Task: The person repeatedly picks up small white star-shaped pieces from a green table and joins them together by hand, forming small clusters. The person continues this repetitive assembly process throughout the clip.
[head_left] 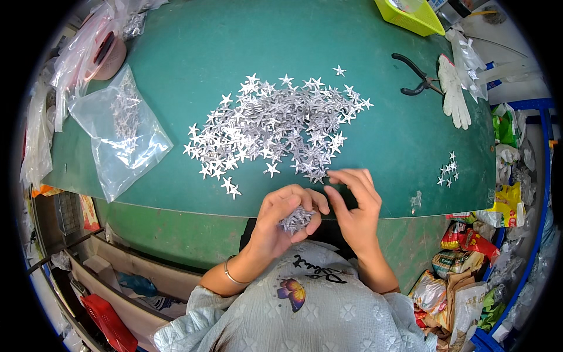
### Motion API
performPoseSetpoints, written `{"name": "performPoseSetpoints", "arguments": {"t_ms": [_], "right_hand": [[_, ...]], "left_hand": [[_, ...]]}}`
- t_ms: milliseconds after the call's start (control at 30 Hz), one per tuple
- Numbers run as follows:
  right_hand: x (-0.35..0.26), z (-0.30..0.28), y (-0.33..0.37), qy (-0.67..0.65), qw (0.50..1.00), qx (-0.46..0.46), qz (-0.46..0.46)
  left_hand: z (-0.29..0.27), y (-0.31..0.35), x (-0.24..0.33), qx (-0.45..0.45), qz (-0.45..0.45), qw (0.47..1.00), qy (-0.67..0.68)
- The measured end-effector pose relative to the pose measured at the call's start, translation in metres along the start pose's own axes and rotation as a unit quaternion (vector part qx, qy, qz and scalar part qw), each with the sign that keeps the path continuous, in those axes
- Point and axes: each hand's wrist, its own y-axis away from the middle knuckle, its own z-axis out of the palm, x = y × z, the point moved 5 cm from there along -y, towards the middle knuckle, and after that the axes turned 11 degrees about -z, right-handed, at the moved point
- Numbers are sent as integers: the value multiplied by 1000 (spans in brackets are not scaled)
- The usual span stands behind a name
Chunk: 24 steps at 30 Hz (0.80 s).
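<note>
A large heap of small silver star-shaped pieces (275, 117) is spread over the green table (193, 53). Just off the table's front edge, my left hand (281, 214) is cupped around a handful of silver stars (297, 219). My right hand (359, 202) is beside it, thumb and index finger apart, with nothing visible between them. Its fingertips are near the heap's front edge. A clear plastic bag (126, 135) with more stars inside lies left of the heap. A few separate stars (449, 170) form a small group at the right.
Black-handled pliers (419, 76) and a white glove (453, 94) lie at the far right. A yellow-green tray (413, 17) stands at the back right, a pink basket (111, 58) at the back left. Packages (463, 246) crowd a blue rack (542, 234) beside the table; an open drawer (117, 276) is lower left.
</note>
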Motion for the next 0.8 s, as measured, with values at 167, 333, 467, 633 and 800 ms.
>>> {"name": "performPoseSetpoints", "arguments": {"t_ms": [167,333,467,633,800], "right_hand": [[0,22,-12,159,980,-34,-119],[2,10,-10,93,991,17,-92],[3,0,1,-136,990,15,32],[3,-5,15,-260,961,-15,89],[-4,-11,14,-206,976,-18,63]], "left_hand": [[-8,3,1,69,24,997,-37],[-16,6,1,117,45,990,-69],[-14,5,1,161,49,978,-124],[-3,5,2,152,50,960,-231],[8,5,6,134,74,945,-288]]}}
